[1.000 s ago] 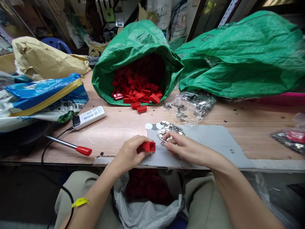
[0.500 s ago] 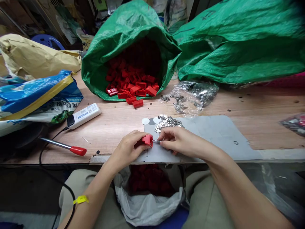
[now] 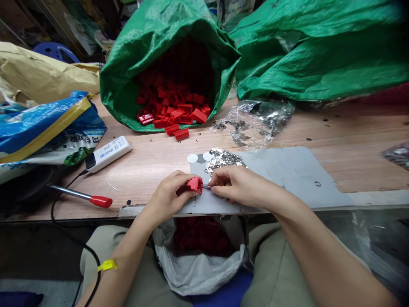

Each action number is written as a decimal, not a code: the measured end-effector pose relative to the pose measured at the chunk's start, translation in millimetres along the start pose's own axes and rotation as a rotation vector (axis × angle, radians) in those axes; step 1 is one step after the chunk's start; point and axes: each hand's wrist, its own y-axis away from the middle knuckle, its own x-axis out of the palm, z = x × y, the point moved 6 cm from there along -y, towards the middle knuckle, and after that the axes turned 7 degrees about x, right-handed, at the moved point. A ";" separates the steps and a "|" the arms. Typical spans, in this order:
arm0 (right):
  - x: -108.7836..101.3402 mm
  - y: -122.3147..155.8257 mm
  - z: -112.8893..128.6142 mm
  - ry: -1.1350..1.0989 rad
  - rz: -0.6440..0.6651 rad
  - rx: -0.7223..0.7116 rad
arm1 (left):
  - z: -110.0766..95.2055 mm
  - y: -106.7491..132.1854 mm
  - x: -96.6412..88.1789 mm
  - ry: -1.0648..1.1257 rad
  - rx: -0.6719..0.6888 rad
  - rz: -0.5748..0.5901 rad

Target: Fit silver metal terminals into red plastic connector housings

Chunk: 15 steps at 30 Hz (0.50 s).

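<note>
My left hand [image 3: 169,192] grips a small red plastic housing [image 3: 195,184] between thumb and fingers, its open end turned to the right. In my right hand [image 3: 228,183] is pinched a thin metal-tipped tool [image 3: 207,186], its tip at the housing's open end. Most of the tool is hidden by my fingers, so its kind cannot be made out. Just beyond my right hand, a pile of small shiny metal pieces [image 3: 225,160] lies on a grey sheet [image 3: 287,170] along the table's front edge.
A green sack [image 3: 128,76] spills red housings [image 3: 182,113]. Beside it lie another green sack [image 3: 319,55] and a clear bag of metal parts [image 3: 271,121]. At left are a white device [image 3: 110,152] and a red-tipped lever [image 3: 100,201]. Below, a white sack [image 3: 191,277] holds red pieces.
The view has shifted slightly. Both hands keep their grips, and the tool's tip stays at the red housing's open end.
</note>
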 end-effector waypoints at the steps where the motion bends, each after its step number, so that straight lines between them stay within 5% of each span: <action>1: -0.5 0.1 1.1 0.007 -0.006 -0.009 | -0.3 -0.2 0.2 -0.001 0.004 0.001; 15: 2.7 1.1 9.5 0.051 -0.042 0.013 | -4.4 -1.1 -0.7 -0.025 0.035 0.021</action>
